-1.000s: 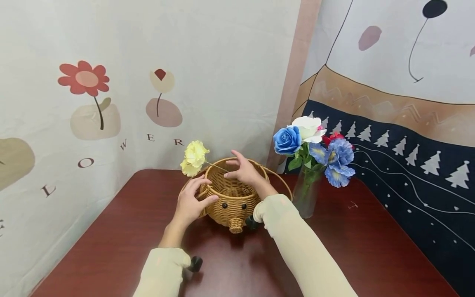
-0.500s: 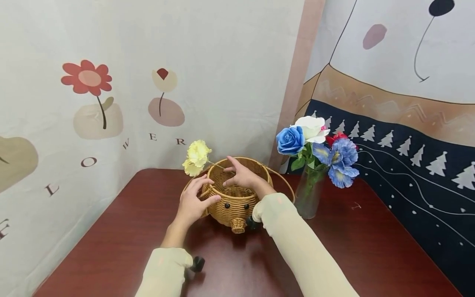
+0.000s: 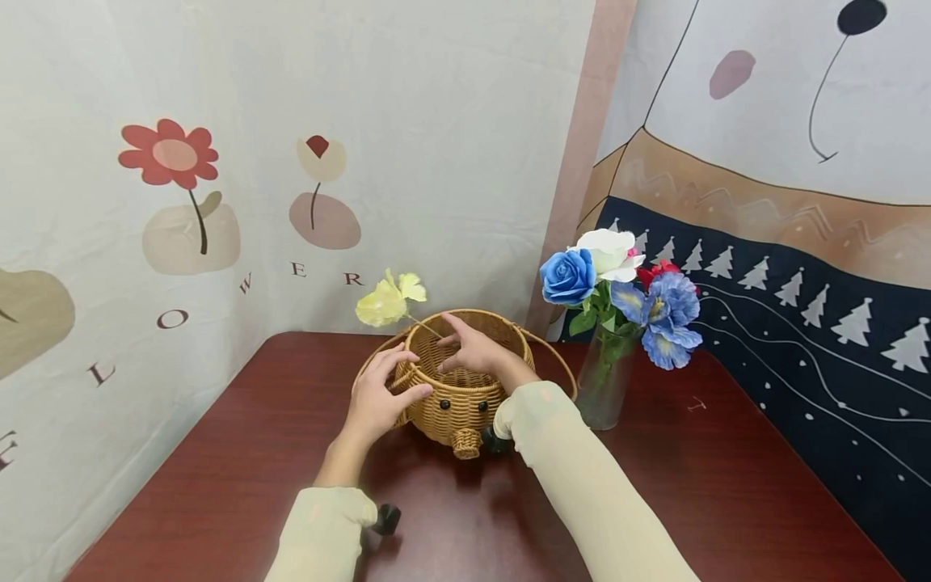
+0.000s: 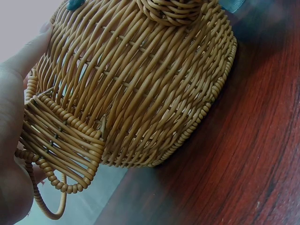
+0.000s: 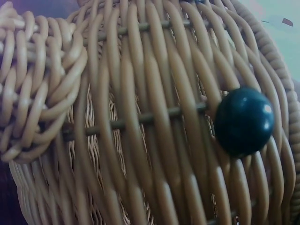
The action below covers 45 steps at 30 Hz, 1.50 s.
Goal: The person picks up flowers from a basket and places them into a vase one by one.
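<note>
A wicker basket point(image 3: 451, 416) with an animal face stands on the dark red table point(image 3: 240, 469). My left hand point(image 3: 372, 396) holds its left side, thumb on the front wall; the left wrist view shows that thumb beside a woven ear point(image 4: 61, 140). Over the basket's mouth, my right hand point(image 3: 476, 352) pinches the thin stem of a yellow flower point(image 3: 383, 303), index finger pointing up and left. The bloom leans out past the left rim. Only the woven snout point(image 5: 37, 84), wall and a black bead eye point(image 5: 243, 122) fill the right wrist view, the hand being hidden.
Right of the basket stands a clear vase point(image 3: 604, 396) holding a blue rose point(image 3: 567, 276), a white bloom point(image 3: 607, 252), blue-violet blooms point(image 3: 665, 315) and a red one. The basket's loop handle point(image 3: 556, 356) lies towards the vase. Printed cloths hang behind the table.
The yellow bloom has turned about its stem, its petals now facing another way and slightly higher. My right fingers have shifted a little; the left hand and basket stay put.
</note>
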Tool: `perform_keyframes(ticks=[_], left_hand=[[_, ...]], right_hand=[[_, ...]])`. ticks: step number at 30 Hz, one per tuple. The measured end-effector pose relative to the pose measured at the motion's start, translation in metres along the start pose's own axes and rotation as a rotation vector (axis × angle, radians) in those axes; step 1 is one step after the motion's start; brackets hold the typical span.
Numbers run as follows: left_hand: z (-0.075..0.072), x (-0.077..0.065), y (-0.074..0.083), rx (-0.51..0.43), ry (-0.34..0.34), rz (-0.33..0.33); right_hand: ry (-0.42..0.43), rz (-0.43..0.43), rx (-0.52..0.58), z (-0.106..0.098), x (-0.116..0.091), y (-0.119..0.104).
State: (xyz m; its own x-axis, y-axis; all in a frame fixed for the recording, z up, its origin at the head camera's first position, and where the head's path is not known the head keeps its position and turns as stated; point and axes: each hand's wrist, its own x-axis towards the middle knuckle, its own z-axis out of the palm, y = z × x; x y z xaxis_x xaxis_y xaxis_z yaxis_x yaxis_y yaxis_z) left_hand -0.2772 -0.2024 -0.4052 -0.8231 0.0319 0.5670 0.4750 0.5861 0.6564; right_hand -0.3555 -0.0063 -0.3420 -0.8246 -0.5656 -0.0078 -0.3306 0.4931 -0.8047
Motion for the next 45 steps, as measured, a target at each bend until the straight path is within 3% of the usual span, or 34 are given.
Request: perform_keyframes(ticks=[6,18,28,35,45], left_hand=[[0.0001,0.0000,0.0006,-0.008,-0.003,-0.004],[0.0002,-0.0006,-0.0008,-0.015,-0.009,-0.018],[0.0001,-0.0003,-0.0020,-0.016,-0.003,-0.008],[0.0001,0.0007,-0.0017,-0.008,-0.001,0.001],[0.0001,0.0002,0.0001,-0.010,-0.003,0.000]], right_hand=[[0.040,-0.005,-0.040,0.0000,-0.0008,-0.0008],[0.273,0.012,-0.086,-0.0002,-0.0058,-0.0048],[0.288,-0.009,-0.076,-0.0002,-0.0066,-0.0047],[0.347,-0.021,-0.161,-0.0011,-0.0075,-0.0053],[0.424,-0.036,-0.153,-0.0015,-0.0076,-0.0053]])
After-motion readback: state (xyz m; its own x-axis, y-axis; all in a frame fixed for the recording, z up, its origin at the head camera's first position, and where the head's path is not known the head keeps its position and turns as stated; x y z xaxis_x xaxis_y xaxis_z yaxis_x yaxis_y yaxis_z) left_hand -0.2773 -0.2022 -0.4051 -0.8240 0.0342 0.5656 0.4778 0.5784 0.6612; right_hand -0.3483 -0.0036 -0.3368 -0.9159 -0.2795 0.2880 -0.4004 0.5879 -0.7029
